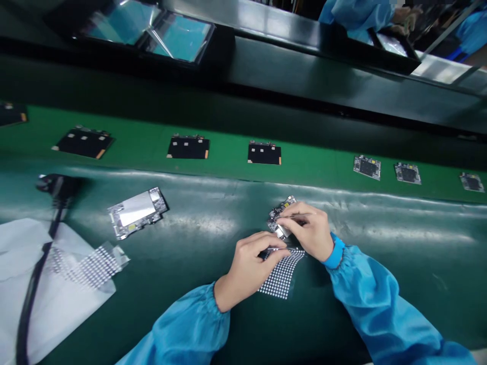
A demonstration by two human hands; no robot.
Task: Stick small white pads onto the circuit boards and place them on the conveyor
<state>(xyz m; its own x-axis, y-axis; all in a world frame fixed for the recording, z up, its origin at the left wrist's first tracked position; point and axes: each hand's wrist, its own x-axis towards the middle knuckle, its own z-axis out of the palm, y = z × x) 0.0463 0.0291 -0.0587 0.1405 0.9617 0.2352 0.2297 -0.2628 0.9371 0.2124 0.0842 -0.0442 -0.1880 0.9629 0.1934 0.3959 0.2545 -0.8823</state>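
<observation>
My left hand (pixel 253 266) pinches the upper edge of a sheet of small white round stickers (pixel 279 279), which hangs down toward me over the green bench. Just beyond it, my right hand (pixel 308 228) is closed on thin metal tweezers (pixel 297 216), their tips hidden near the fingers. Under and beside the right fingers lies a circuit board (pixel 276 215) with a silvery patch, partly covered by the hand. Another circuit board (pixel 137 210) with a large silver shield rests apart on the bench, to the left.
Behind the bench, a green conveyor belt (pixel 224 152) carries black-covered boards (pixel 264 153) and bare boards (pixel 367 167). At left are a black plug and cable (pixel 57 195) and a white bag (pixel 23 253) with another dotted sheet (pixel 99 266). Trays (pixel 182 38) stand above; a co-worker's sleeve (pixel 357 12) shows.
</observation>
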